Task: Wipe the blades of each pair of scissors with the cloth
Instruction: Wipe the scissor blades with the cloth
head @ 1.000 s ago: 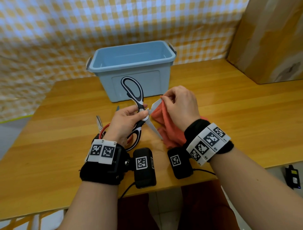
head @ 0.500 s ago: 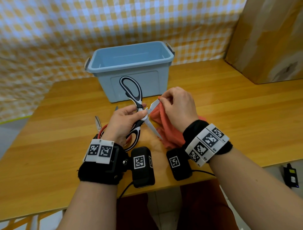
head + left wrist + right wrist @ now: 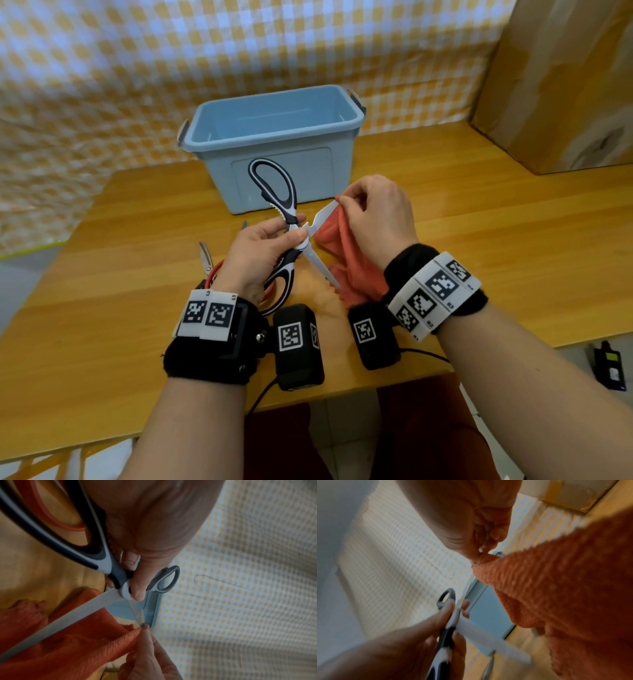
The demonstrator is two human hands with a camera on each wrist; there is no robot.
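Item: black-and-white scissors [image 3: 289, 219], blades spread wide, held above the wooden table [image 3: 479, 240] in front of the blue bin [image 3: 274, 137]. My left hand [image 3: 260, 253] pinches them at the pivot. My right hand [image 3: 376, 212] pinches the orange cloth [image 3: 346, 260] around the upper blade near its tip; the rest of the cloth hangs to the table. Step in hand, as I judge: wiping this first pair, upper blade. Next calls for drawing the cloth off the tip, then the lower blade. Red-handled scissors [image 3: 209, 263] lie beneath my left hand, awaiting their turn.
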